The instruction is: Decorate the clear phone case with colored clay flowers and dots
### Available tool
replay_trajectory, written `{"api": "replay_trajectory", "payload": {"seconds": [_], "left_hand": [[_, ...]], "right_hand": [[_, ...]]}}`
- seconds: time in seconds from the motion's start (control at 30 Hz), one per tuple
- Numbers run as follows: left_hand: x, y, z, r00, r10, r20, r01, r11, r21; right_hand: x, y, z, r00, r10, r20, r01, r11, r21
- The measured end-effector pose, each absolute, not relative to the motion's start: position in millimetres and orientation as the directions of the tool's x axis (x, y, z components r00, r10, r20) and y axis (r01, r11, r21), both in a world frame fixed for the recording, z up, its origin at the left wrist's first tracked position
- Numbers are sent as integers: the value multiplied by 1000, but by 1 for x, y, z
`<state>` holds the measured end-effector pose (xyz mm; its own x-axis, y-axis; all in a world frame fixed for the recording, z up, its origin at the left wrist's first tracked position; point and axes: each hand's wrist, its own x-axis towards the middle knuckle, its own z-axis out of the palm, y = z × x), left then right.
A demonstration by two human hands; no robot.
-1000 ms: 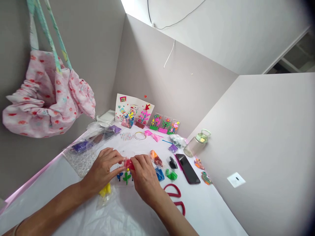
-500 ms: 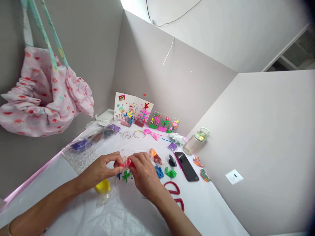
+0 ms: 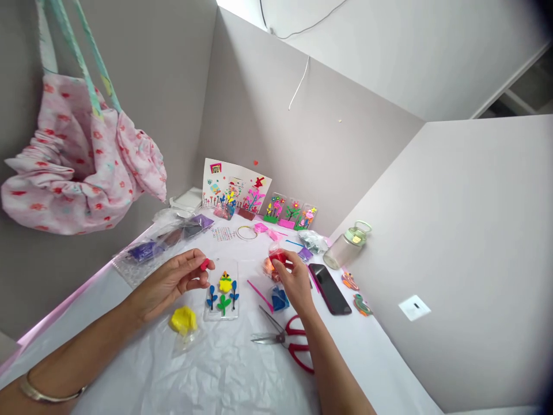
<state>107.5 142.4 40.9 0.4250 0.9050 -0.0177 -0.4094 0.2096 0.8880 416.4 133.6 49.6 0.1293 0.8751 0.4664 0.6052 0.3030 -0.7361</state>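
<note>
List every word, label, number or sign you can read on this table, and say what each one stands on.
No text here is readable.
White craft card against the back wall: a pink-framed patch at its top left, too blurred to read.
Small sheet of dotted stickers on the white table: marks too small to read.
Black phone: screen dark, nothing shown.

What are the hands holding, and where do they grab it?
The left hand pinches a small pink clay piece at its fingertips. The right hand grips a red clay packet from the side.
</note>
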Motion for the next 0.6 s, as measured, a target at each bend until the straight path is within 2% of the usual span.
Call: {"api": "replay_trajectory", "payload": {"seconds": [0.2,0.6], "left_hand": [[108,147,40,362,930,-58,-439,225,870],[110,149,36,212,977,3,-430,91,898]], "right_hand": [[412,131,51,130,881,456,568,310,-762],[400,124,56,48,897,439,531,349,-772]]}}
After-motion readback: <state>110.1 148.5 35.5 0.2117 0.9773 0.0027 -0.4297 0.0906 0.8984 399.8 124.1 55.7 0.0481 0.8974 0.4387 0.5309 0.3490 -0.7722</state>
